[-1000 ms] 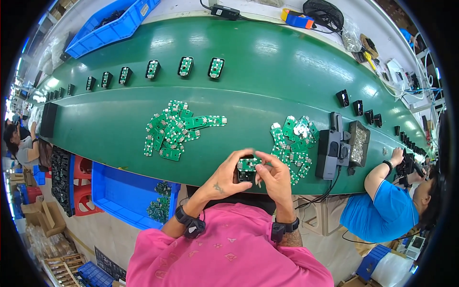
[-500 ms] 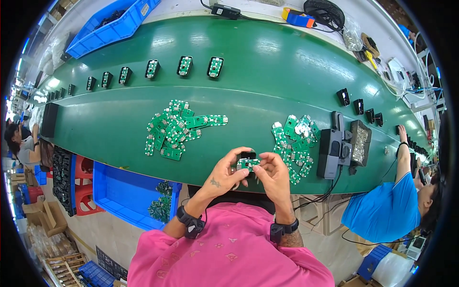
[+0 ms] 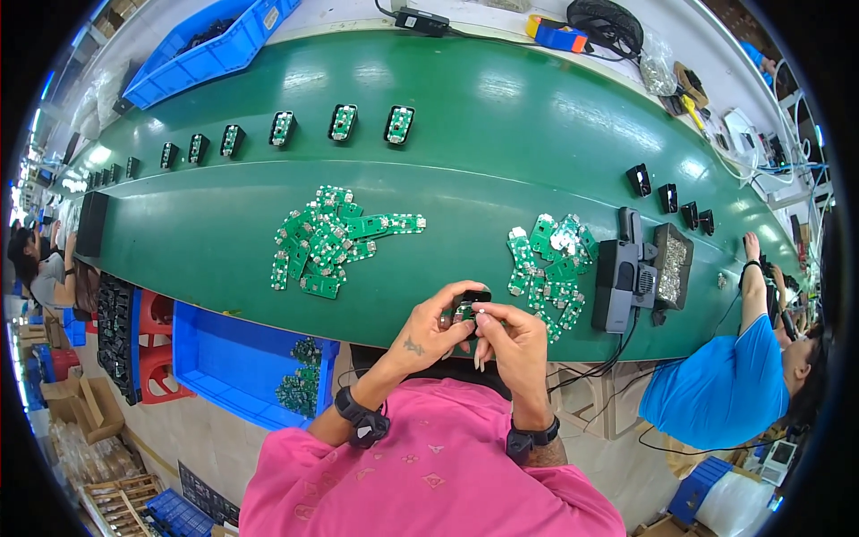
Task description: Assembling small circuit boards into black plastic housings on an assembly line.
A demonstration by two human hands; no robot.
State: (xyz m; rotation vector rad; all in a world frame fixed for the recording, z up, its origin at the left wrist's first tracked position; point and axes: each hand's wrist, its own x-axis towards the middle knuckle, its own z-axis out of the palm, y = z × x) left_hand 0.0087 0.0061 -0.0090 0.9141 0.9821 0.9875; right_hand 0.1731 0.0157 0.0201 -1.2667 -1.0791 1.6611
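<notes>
The left hand (image 3: 431, 329) and right hand (image 3: 512, 336) were closed together on a small black case (image 3: 472, 298) with a green circuit board (image 3: 463, 312) in it, held just above the near edge of the green counter (image 3: 483, 134). A pile of green boards (image 3: 548, 259) lay just beyond the hands, another pile (image 3: 327, 240) further left. A blue bin (image 3: 228, 358) sat below the counter's edge.

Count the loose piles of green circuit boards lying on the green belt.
2. One pile of green boards lies left of centre; the other pile lies right of centre, beside the black device. More boards sit in the blue bin below.
</notes>
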